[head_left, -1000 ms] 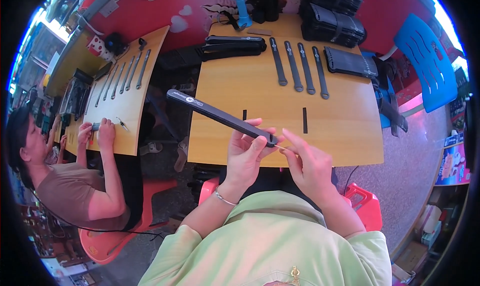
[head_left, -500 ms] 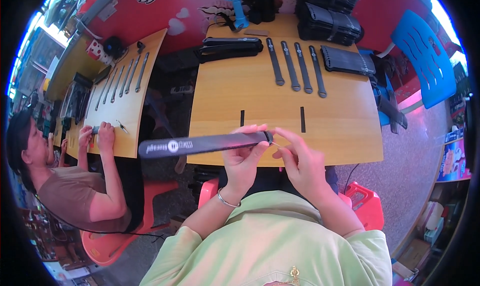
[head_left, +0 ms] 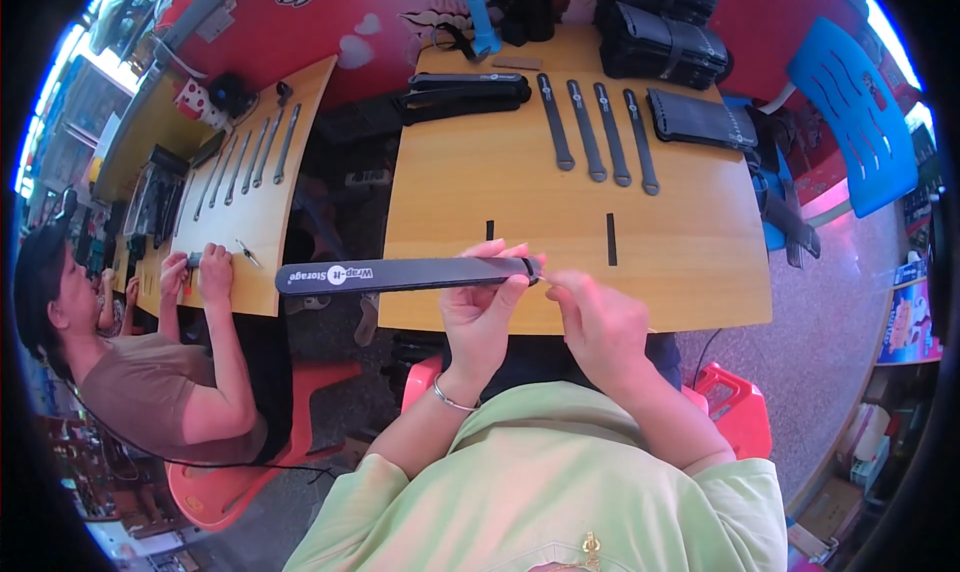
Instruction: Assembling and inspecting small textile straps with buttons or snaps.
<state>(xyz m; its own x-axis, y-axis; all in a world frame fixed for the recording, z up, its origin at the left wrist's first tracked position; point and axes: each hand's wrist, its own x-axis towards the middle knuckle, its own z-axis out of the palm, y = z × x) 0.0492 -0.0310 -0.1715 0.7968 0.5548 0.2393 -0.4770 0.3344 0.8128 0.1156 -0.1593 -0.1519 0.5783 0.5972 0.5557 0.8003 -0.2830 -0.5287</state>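
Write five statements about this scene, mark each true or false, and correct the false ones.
1. The left hand holds a long dark strap. True.
2. The right hand lies flat on the table. False: it is raised beside the strap's end.
3. Four straps lie side by side on the table. True.
4. The slotted chair at right is yellow. False: it is blue.
5. A fan stands near the table's far edge. True.

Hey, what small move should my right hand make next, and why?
Perhaps nudge your right hand slightly in toward the right end of the dark strap: your left hand grips the strap beside that end, and your right hand is right next to it.
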